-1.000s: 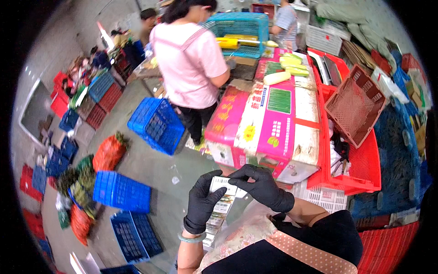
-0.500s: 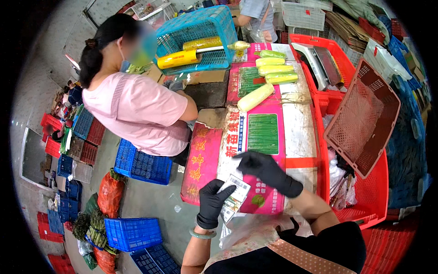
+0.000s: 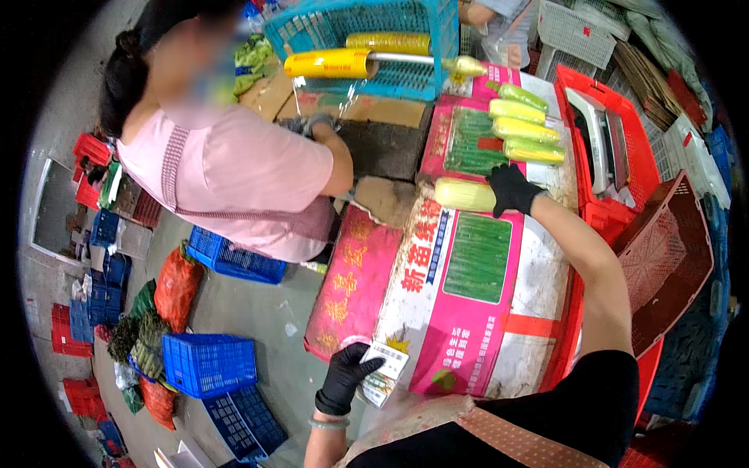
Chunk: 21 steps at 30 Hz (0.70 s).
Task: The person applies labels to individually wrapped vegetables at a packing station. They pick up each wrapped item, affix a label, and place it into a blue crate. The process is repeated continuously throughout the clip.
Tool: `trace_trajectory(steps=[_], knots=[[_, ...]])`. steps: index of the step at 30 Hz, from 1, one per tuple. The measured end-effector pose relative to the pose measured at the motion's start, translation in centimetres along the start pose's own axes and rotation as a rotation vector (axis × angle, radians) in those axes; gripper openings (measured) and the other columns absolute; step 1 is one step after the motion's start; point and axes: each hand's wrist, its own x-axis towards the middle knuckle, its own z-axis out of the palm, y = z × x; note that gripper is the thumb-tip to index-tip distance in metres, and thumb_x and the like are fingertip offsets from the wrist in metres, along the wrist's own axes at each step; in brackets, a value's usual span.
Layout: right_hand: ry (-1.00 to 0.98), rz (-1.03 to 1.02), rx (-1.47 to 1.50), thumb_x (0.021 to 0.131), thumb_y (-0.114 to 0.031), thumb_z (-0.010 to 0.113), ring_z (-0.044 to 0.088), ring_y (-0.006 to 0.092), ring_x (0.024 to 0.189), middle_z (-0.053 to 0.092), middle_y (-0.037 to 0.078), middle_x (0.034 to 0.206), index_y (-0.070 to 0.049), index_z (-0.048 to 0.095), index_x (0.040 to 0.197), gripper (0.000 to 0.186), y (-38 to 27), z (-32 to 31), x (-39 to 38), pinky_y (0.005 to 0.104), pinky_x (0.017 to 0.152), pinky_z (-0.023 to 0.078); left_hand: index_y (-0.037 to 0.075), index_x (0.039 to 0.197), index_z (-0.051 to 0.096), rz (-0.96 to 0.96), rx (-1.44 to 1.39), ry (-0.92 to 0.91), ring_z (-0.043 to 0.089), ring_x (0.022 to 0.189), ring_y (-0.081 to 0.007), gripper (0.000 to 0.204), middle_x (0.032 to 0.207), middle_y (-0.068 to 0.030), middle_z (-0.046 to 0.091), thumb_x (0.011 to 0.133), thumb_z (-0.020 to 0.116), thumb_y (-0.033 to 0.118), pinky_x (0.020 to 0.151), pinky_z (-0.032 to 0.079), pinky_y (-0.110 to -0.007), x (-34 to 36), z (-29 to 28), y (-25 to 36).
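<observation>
My left hand [image 3: 349, 380], in a black glove, pinches a small stack of white printed labels [image 3: 385, 363] by the near edge of the boxes. My right hand [image 3: 512, 191], gloved in black too, reaches far forward, its fingers closed over the right end of a long pale green vegetable [image 3: 462, 194]. That vegetable lies on pink and white cardboard boxes [image 3: 406, 312]. Beyond my right hand, several similar yellow-green vegetables [image 3: 524, 131] lie in a row.
At the left, a person in a pink top [image 3: 234, 171] works with gloved hands at a dark surface [image 3: 378, 148]. A blue crate [image 3: 363, 31] with a yellow film roll [image 3: 331, 64] stands at the back. Red crates [image 3: 573, 210], one holding a scale [image 3: 605, 140], line the right side.
My right hand has moved forward from near the labels to the pale green vegetable and closed on its end. My left hand keeps the labels. The head view has shifted and turned.
</observation>
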Motion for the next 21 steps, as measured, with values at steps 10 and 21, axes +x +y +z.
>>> trace_trajectory(steps=[10,21], knots=[[0.507,0.449,0.954,0.058,-0.031,0.075,0.052,0.0358,0.089,0.054,0.021,0.093,0.002,0.049,0.107,0.064,-21.2,1.6,-14.7,0.0422,0.077,0.043,0.0,0.092,0.061,0.066,-0.051,-0.158,0.055,0.073,-0.0067,0.016,0.079,-0.0015,0.061,0.077,0.063,0.005,0.064,0.044,-0.021,1.5,3.6,-0.5],[0.322,0.303,1.366,0.089,-0.034,0.043,0.054,0.0277,0.092,0.056,0.02,0.099,0.002,0.05,0.111,0.043,-29.7,1.8,-21.3,0.0412,0.078,0.043,0.002,0.065,0.06,0.14,-0.194,0.085,0.045,0.055,-0.0036,0.013,0.061,0.0019,0.056,0.076,0.066,0.007,0.052,0.037,-0.021,-1.0,4.2,-6.5]])
